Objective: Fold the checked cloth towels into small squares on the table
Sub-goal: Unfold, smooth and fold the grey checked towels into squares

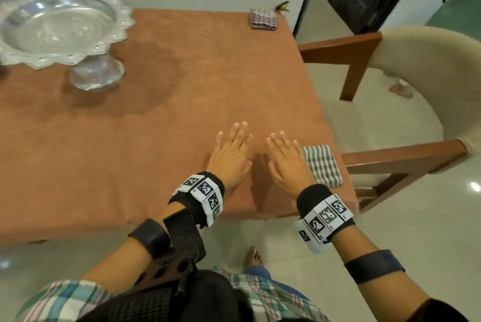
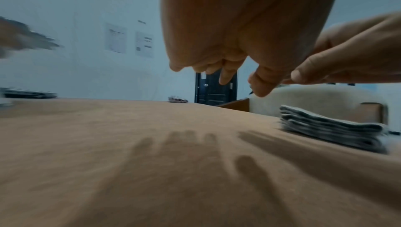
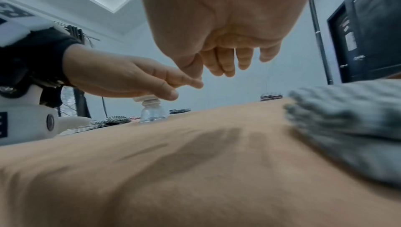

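A folded grey-and-white checked towel [image 1: 322, 168] lies as a small square near the table's right front edge, seen also as a layered stack [image 2: 332, 128] and as a blurred grey mass [image 3: 351, 128]. A second folded checked stack [image 1: 263, 19] sits at the far right corner of the table. My left hand [image 1: 230, 155] hovers flat just above the tablecloth with straight fingers and holds nothing. Beside it, my right hand [image 1: 286, 160] is also flat and empty, its outer edge next to the near towel. Shadows of both hands fall on the cloth below.
An orange-brown tablecloth [image 1: 156, 113] covers the table. A silver pedestal bowl [image 1: 59, 27] stands at the far left. A cream chair with wooden arms [image 1: 406, 74] is right of the table. A clear bottle [image 3: 153, 113] and loose checked cloth [image 3: 112, 121] lie farther off.
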